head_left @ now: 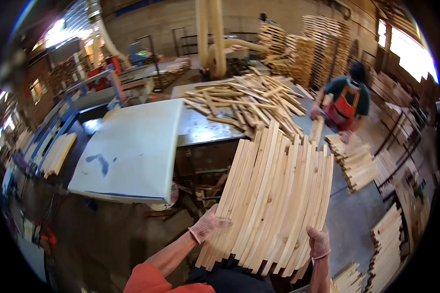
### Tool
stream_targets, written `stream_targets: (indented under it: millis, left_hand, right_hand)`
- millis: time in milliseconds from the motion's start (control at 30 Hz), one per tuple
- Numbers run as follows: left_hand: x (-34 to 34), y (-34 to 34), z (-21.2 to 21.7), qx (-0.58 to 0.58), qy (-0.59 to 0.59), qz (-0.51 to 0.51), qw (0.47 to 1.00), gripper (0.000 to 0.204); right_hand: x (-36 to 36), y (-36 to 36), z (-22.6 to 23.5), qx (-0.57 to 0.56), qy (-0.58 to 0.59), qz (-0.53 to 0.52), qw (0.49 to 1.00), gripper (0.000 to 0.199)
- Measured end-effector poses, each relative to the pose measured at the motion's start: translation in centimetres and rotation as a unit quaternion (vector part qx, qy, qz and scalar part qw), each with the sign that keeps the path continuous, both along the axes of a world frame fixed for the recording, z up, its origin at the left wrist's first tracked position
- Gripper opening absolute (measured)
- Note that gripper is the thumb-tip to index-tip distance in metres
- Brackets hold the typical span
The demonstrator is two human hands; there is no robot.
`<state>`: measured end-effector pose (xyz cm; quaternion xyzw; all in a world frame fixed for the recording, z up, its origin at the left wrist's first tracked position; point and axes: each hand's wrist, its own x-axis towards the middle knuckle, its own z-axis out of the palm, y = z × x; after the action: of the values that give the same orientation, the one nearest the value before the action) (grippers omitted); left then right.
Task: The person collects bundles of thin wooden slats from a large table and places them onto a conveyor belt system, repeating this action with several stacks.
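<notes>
A wide layer of pale wooden strips (274, 200), lying side by side with uneven ends, is held in front of my body. My left hand (209, 224), in a light knit glove, grips its left edge. On the opposite edge, my right hand (319, 241) in a matching glove presses inward, so the strips are squeezed between both hands. Fingers under the strips are hidden. The far ends of the strips reach over the edge of a metal table (200, 128), close to a loose heap of wooden strips (254, 100).
Left of me stands a machine with a large whitish panel (132, 146). A co-worker in a red apron (346, 105) handles wood across the grey table (352, 219), near another row of strips (354, 161). Tall wood stacks (322, 49) rise behind. More strips (386, 249) lie at right.
</notes>
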<state>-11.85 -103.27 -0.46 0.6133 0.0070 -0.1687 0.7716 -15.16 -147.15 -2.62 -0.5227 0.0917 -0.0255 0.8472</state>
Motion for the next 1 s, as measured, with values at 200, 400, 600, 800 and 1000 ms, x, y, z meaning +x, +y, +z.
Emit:
stream_targets:
  millis: [200, 400, 600, 800, 1000]
  left_hand:
    - [-4.4, 20.4, -1.9, -0.013, 0.026, 0.09, 0.996, 0.079]
    - [-8.9, 42.1, -2.6, 0.007, 0.022, 0.144, 0.989, 0.071]
    - [-11.8, 57.2, -3.1, 0.052, 0.098, 0.204, 0.973, 0.08]
    - [-9.2, 66.0, -3.2, 0.212, 0.054, 0.237, 0.947, 0.093]
    - [-3.2, 74.0, 0.1, 0.475, 0.114, 0.135, 0.862, 0.099]
  right_hand:
    - [4.6, 20.4, 1.4, -0.016, -0.007, 0.13, 0.991, 0.08]
    - [6.4, 43.3, 1.2, -0.022, 0.051, 0.237, 0.97, 0.065]
    - [9.5, 60.4, -1.3, -0.206, 0.068, 0.285, 0.933, 0.049]
    - [12.8, 69.5, -2.6, -0.158, 0.088, 0.298, 0.937, 0.049]
    - [15.3, 76.6, -3.2, -0.167, 0.113, 0.263, 0.944, 0.053]
